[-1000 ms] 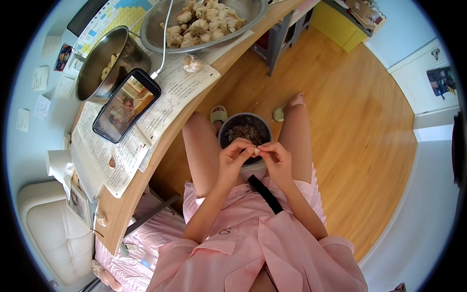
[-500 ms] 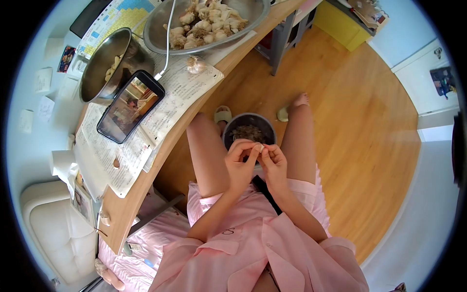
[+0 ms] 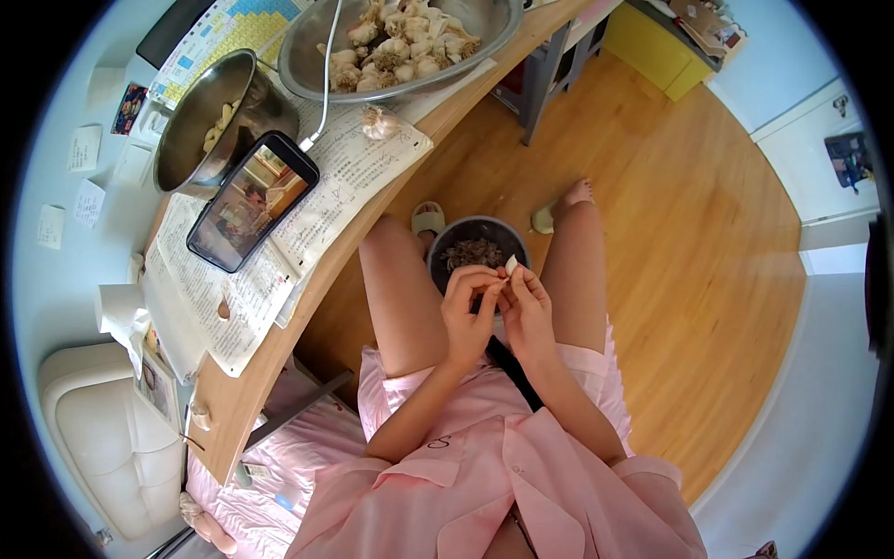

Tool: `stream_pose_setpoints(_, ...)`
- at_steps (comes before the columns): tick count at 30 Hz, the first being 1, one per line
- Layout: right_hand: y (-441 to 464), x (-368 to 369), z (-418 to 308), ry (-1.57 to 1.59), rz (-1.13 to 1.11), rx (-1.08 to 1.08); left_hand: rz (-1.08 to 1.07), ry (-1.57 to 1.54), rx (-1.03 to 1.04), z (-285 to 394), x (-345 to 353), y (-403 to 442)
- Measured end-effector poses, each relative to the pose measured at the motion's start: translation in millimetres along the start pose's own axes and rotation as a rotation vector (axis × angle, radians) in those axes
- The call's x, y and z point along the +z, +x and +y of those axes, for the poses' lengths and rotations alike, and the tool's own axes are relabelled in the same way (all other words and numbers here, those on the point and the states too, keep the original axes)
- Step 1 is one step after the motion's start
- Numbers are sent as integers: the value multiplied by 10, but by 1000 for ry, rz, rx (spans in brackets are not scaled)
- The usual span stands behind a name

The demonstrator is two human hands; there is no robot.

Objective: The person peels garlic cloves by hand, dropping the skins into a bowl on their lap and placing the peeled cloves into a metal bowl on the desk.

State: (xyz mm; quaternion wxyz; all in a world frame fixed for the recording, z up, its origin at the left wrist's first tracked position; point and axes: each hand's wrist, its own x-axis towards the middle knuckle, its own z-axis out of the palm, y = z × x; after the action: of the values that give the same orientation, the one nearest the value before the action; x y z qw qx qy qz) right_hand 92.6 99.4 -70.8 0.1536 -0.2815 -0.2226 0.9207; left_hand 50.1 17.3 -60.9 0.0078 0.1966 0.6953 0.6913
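Garlic clove (image 3: 511,265) pinched in right hand (image 3: 528,315), grip of left hand (image 3: 467,312) unclear; print (image 3: 346,166) illegible

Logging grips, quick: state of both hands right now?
Left hand: curled close to the clove; whether it grips anything cannot be told.
Right hand: closed, holding the clove.

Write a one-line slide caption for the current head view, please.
Right hand pinches a pale garlic clove, left hand close beside, above a bucket of peelings.
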Motion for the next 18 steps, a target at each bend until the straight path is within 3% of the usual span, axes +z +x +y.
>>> stream_pose_setpoints(5,-14,124,-21,-35,44,-6,23,-27,47,-59,-21,23)
stream_pose_setpoints(8,27,129,-46,-26,176,-49,170,-332,-43,-152,22,-34)
stream_pose_setpoints(9,56,107,-94,-68,130,-36,231,-351,-55,-98,24,9)
stream_pose_setpoints(12,106,8,-261,-145,-8,11,93,-219,-189,-229,-106,61)
stream_pose_setpoints(13,92,-15,-287,-135,-54,39,63,-193,-342,-241,-117,106)
stream_pose_setpoints(18,53,-7,-352,-150,-163,72,-68,192,-337,-642,-125,238)
